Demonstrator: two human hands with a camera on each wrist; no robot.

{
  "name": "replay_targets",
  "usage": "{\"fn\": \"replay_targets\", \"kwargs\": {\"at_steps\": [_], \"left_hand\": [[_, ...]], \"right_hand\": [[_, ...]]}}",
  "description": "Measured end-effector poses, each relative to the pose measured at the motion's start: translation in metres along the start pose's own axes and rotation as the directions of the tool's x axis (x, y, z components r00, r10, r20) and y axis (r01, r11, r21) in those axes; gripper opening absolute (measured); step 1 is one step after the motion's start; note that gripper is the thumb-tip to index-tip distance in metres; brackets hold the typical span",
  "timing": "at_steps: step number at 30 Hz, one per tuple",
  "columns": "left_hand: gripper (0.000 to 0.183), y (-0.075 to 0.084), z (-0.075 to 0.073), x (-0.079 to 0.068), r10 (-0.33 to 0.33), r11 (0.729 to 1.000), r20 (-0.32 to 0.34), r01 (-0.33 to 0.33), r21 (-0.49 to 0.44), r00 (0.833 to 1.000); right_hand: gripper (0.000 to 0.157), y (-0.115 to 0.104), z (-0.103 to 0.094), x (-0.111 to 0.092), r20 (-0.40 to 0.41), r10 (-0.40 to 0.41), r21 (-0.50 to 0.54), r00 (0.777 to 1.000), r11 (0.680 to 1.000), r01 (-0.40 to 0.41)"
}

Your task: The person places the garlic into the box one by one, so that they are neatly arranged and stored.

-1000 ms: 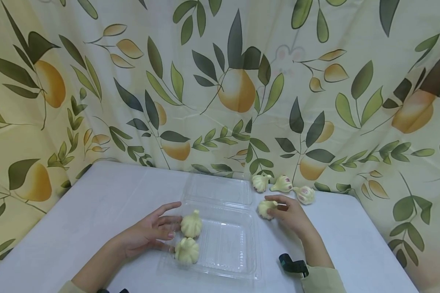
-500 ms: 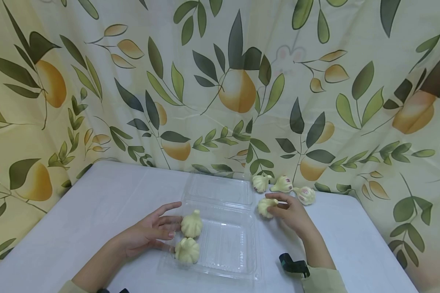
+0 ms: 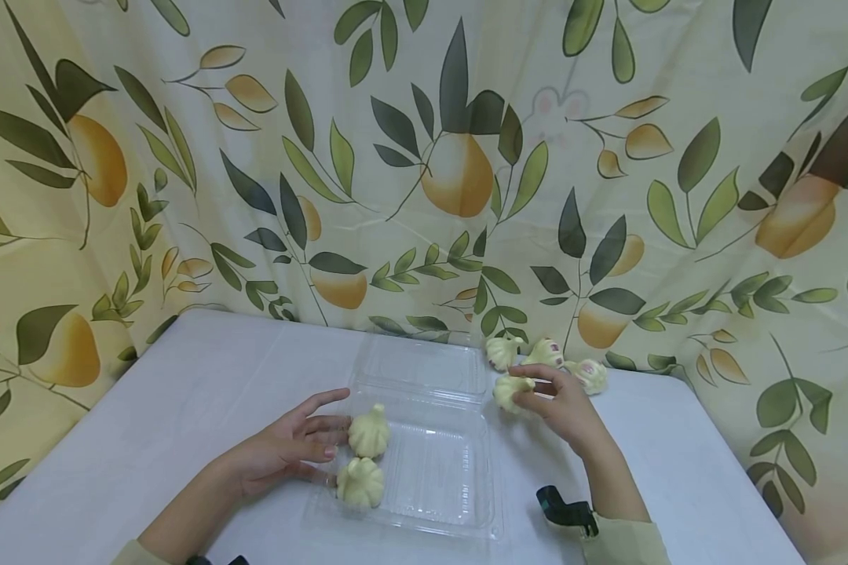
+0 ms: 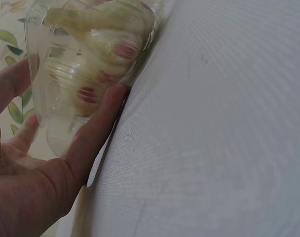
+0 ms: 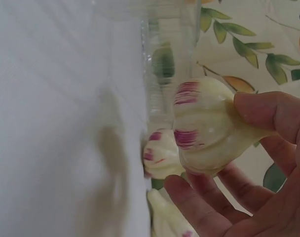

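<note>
My right hand (image 3: 561, 408) pinches a garlic bulb (image 3: 512, 391) by its neck side, between thumb and fingers, just right of the clear plastic box. In the right wrist view this garlic bulb (image 5: 206, 126) shows purple streaks and hangs off the white surface. My left hand (image 3: 283, 447) rests against the left side of the clear plastic box (image 3: 434, 522), its fingers spread and fairly straight. Inside the box, along that side, lie two bulbs, a far one (image 3: 369, 433) and a near one (image 3: 360, 482). Through the wall, the left wrist view shows bulbs (image 4: 100, 54) blurred.
Three more bulbs lie at the table's back edge: one on the left (image 3: 503, 353), one in the middle (image 3: 547, 353) and one on the right (image 3: 590, 377). The box's open lid (image 3: 420, 367) lies flat behind it. A patterned curtain (image 3: 410, 235) hangs behind the white table (image 3: 240, 361).
My right hand has lifted the garlic bulb slightly and shifted it a little to the left. The left hand and the box have stayed put.
</note>
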State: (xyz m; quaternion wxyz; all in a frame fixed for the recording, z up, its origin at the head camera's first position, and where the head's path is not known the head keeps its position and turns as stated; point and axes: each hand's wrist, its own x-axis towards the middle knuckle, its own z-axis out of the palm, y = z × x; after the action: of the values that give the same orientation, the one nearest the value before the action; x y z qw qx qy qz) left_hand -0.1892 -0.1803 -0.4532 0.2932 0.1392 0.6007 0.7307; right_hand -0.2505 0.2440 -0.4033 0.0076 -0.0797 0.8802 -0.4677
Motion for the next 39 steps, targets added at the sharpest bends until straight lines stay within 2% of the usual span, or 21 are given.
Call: {"fn": "replay_targets", "kwargs": {"at_steps": [23,39], "left_hand": [[0.083,0.001,0.001,-0.001,-0.010,1.000,-0.013,0.010,-0.001,1.000],[0.084,-0.001,-0.001,0.000,0.003,1.000,0.010,-0.003,-0.002,1.000]], "right_hand": [[0.036,-0.028,0.003,-0.011,-0.001,-0.074,-0.029,0.997,0.997,0.074],[0.032,-0.041,0.012,-0.013,0.075,-0.155,0.011,0.985,0.988,0.155]]}}
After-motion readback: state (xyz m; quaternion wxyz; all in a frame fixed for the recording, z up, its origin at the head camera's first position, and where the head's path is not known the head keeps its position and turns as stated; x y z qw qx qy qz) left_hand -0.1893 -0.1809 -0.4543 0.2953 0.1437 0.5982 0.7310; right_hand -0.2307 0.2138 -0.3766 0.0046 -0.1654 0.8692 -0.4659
